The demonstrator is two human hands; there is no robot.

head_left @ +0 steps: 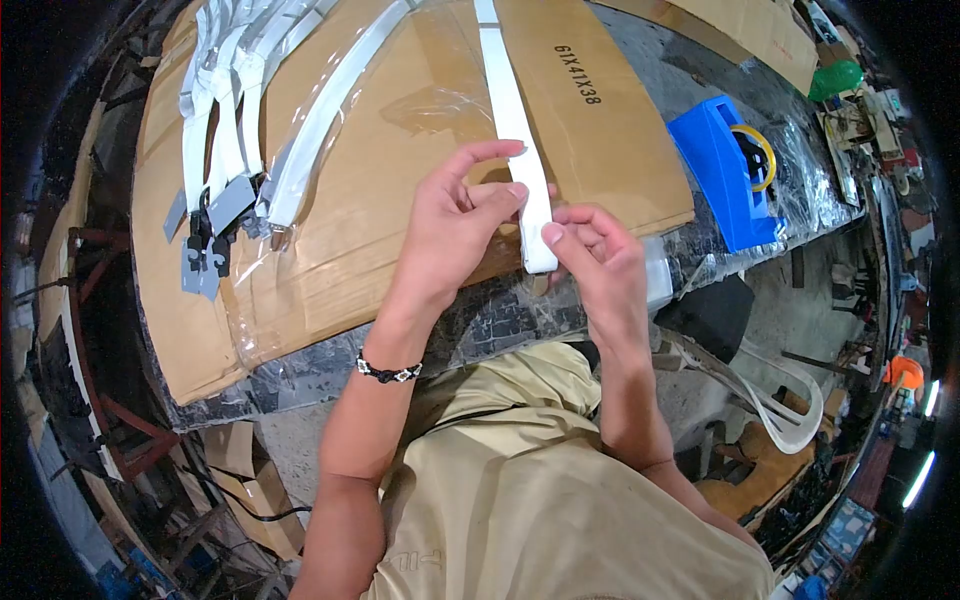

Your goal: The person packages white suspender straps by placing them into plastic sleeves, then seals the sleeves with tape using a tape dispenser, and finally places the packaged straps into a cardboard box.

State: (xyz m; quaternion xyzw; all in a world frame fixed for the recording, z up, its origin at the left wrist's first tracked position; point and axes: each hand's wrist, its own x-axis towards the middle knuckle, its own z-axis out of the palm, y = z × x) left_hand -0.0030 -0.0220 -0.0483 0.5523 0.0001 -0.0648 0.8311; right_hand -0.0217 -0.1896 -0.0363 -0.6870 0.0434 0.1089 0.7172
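Note:
A long white belt (pixel 502 95) runs from the far edge of the view toward me over a cardboard sheet, its folded near end at the cardboard's front edge. My left hand (pixel 455 215) is closed on the belt's left side, thumb on top and index finger bent above it. My right hand (pixel 598 250) pinches the right edge close to the near end, thumb on top; its other fingers are partly hidden. Left of my hands lies another white belt (pixel 325 125) in clear plastic. Beyond it are several white belts (pixel 228 110) with grey tags (pixel 232 203) and black hooks (pixel 195 258).
The cardboard sheet (pixel 400 110) covers most of the plastic-wrapped table (pixel 480 325). On the right stands a blue tape dispenser (pixel 722 185) with a yellow-rimmed roll (pixel 765 160). A chair (pixel 790 420) is beside the table at right, and a cardboard box (pixel 262 495) sits below at left.

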